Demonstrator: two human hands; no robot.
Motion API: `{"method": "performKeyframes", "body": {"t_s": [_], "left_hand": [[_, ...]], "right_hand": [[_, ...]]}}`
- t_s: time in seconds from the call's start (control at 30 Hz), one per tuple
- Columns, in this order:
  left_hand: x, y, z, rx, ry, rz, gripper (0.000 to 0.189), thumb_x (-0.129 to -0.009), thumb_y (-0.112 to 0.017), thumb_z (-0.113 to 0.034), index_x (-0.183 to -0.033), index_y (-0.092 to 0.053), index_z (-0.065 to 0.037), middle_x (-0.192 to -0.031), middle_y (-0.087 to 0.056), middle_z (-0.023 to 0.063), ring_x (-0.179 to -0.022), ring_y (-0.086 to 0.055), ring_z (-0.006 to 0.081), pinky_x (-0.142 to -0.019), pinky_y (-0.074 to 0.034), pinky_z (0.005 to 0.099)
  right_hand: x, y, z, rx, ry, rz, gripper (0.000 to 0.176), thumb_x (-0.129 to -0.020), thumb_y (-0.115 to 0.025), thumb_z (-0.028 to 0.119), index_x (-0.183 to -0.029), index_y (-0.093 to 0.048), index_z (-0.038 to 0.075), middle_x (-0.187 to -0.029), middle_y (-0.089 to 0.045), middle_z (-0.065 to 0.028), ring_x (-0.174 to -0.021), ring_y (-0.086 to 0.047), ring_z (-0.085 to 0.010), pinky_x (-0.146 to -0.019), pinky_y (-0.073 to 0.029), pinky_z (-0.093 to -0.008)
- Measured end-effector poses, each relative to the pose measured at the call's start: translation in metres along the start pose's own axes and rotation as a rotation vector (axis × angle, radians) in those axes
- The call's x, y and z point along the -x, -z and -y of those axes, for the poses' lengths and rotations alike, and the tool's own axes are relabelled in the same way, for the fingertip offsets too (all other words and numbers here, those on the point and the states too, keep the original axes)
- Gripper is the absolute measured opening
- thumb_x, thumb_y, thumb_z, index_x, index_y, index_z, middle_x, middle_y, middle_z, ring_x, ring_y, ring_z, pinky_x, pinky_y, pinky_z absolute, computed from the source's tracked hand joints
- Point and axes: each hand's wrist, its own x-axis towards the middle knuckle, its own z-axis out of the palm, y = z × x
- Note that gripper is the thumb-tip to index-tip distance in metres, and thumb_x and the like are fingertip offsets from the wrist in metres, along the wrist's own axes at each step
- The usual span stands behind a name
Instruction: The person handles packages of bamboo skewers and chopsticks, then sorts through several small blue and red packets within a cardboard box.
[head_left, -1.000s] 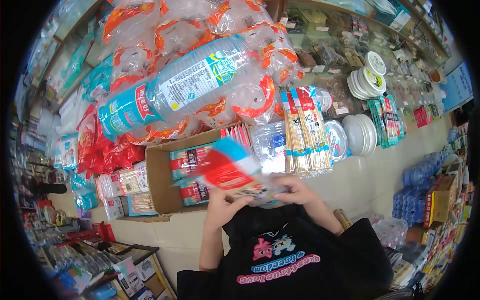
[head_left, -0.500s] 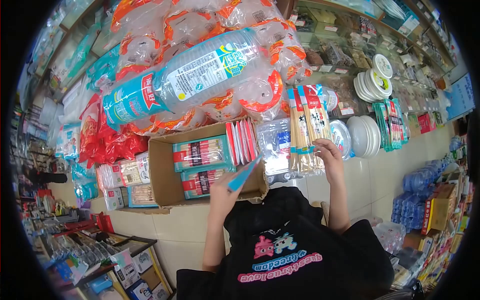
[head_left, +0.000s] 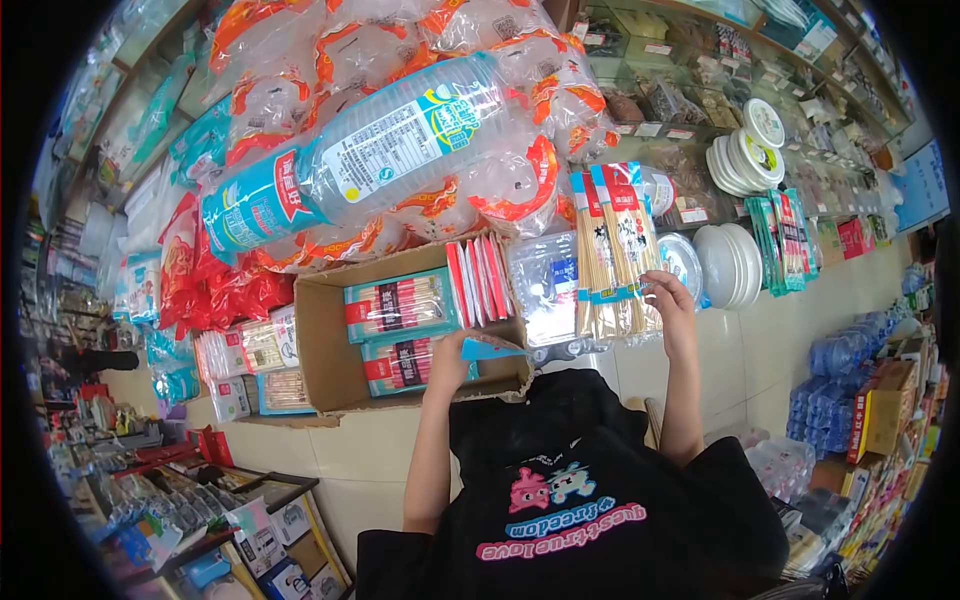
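My left hand (head_left: 449,362) is closed on one end of a flat blue packet (head_left: 492,348), seen nearly edge-on above the open cardboard box (head_left: 322,345). In the box lie teal packs of sticks with dark labels (head_left: 398,304), and red-and-white packets (head_left: 478,280) stand in its right corner. The fingers of my right hand (head_left: 672,300) are bent at the lower right edge of a clear pack of bamboo skewers (head_left: 628,235). A second skewer pack (head_left: 594,245) lies to its left, partly overlapped. The exact finger contact is hard to see.
A large wrapped stack of clear plastic cups (head_left: 400,150) fills the area behind the box. White plates (head_left: 727,265) and more teal packs (head_left: 785,245) are at the right. Red bags (head_left: 225,275) lie to the left; bottled water (head_left: 835,375) stands on the floor.
My left hand has moved slightly up and right, and the blue packet has swung from a steep tilt to nearly level. My right hand has shifted a little right along the skewer pack.
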Motion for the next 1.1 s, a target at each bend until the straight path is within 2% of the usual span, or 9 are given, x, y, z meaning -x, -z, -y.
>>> {"method": "performKeyframes", "body": {"t_s": [0.23, 0.4, 0.5, 0.57, 0.63, 0.7, 0.9, 1.0, 1.1], "left_hand": [[-0.002, -0.006, -0.005, 0.055, 0.240, -0.070, 0.018, -0.084, -0.059, -0.007, -0.099, -0.067, -0.002, -0.078, -0.067, 0.0156, -0.068, -0.065, 0.0233, -0.061, -0.049, 0.0331], [0.000, -0.017, 0.000, -0.091, 0.047, -0.185, 0.021, -0.084, -0.062, -0.012, -0.102, -0.066, -0.002, -0.078, -0.067, 0.0154, -0.061, -0.064, 0.0195, -0.056, -0.048, 0.0315], [0.003, -0.015, -0.002, -0.137, 0.080, -0.153, 0.023, -0.085, -0.062, -0.014, -0.104, -0.065, -0.002, -0.078, -0.067, 0.0156, -0.058, -0.064, 0.0193, -0.054, -0.048, 0.0309], [0.005, -0.010, 0.003, -0.127, 0.096, -0.103, 0.026, -0.084, -0.065, -0.016, -0.106, -0.064, -0.002, -0.078, -0.067, 0.0164, -0.054, -0.063, 0.0190, -0.051, -0.048, 0.0301], [0.004, -0.002, 0.000, -0.108, 0.242, -0.049, 0.031, -0.080, -0.067, -0.019, -0.104, -0.063, 0.000, -0.080, -0.064, 0.0202, -0.070, -0.062, 0.0323, -0.062, -0.047, 0.0394], [0.003, 0.016, -0.030, -0.140, 0.271, -0.021, 0.039, -0.076, -0.072, -0.022, -0.101, -0.060, 0.005, -0.082, -0.063, 0.0228, -0.077, -0.061, 0.0383, -0.068, -0.047, 0.0445], [0.013, 0.035, -0.024, -0.321, 0.014, -0.191, 0.037, -0.076, -0.072, -0.018, -0.105, -0.060, 0.001, -0.097, -0.064, 0.0181, -0.081, -0.067, 0.0260, -0.064, -0.052, 0.0342], [0.013, 0.049, -0.040, -0.091, 0.249, -0.163, 0.033, -0.076, -0.069, -0.016, -0.103, -0.060, 0.001, -0.104, -0.061, 0.0172, -0.089, -0.061, 0.0290, -0.078, -0.048, 0.0369], [0.013, 0.055, -0.042, -0.165, 0.106, -0.205, 0.029, -0.079, -0.067, -0.010, -0.104, -0.060, 0.003, -0.106, -0.061, 0.0143, -0.084, -0.066, 0.0206, -0.064, -0.053, 0.0302]], "right_hand": [[-0.009, 0.006, -0.016, 0.197, 0.031, -0.092, 0.024, -0.089, -0.048, 0.004, -0.110, -0.057, -0.002, -0.110, -0.059, -0.0076, -0.094, -0.057, -0.0163, -0.083, -0.043, -0.0270], [-0.016, 0.007, -0.029, 0.573, 0.149, -0.241, 0.028, -0.087, -0.056, 0.008, -0.113, -0.055, -0.003, -0.112, -0.056, -0.0145, -0.103, -0.055, -0.0248, -0.088, -0.043, -0.0336], [-0.026, 0.015, -0.043, 1.065, 0.473, -0.333, 0.041, -0.081, -0.064, 0.014, -0.116, -0.051, -0.004, -0.112, -0.054, -0.0205, -0.107, -0.052, -0.0346, -0.091, -0.042, -0.0408], [-0.028, 0.016, -0.052, 1.100, 0.360, -0.304, 0.050, -0.078, -0.068, 0.017, -0.119, -0.049, -0.004, -0.115, -0.052, -0.0239, -0.108, -0.050, -0.0398, -0.092, -0.040, -0.0445], [-0.030, 0.011, -0.051, 1.088, 0.236, -0.250, 0.062, -0.073, -0.073, 0.024, -0.121, -0.047, -0.005, -0.122, -0.048, -0.0291, -0.111, -0.047, -0.0442, -0.093, -0.040, -0.0465], [-0.031, 0.008, -0.047, 1.110, 0.158, -0.279, 0.065, -0.071, -0.075, 0.025, -0.122, -0.047, -0.005, -0.125, -0.046, -0.0300, -0.112, -0.047, -0.0441, -0.093, -0.040, -0.0472], [-0.040, 0.010, -0.041, 1.107, 0.105, -0.292, 0.066, -0.066, -0.079, 0.030, -0.116, -0.052, -0.005, -0.111, -0.056, -0.0281, -0.102, -0.056, -0.0383, -0.085, -0.045, -0.0427], [-0.047, 0.021, -0.045, 0.964, 0.093, -0.271, 0.057, -0.064, -0.081, 0.032, -0.101, -0.057, -0.004, -0.087, -0.060, -0.0197, -0.077, -0.059, -0.0322, -0.068, -0.046, -0.0380], [-0.053, 0.027, -0.039, 0.893, -0.022, -0.230, 0.050, -0.065, -0.080, 0.028, -0.098, -0.057, -0.003, -0.082, -0.061, -0.0190, -0.073, -0.060, -0.0274, -0.065, -0.047, -0.0348]]}}
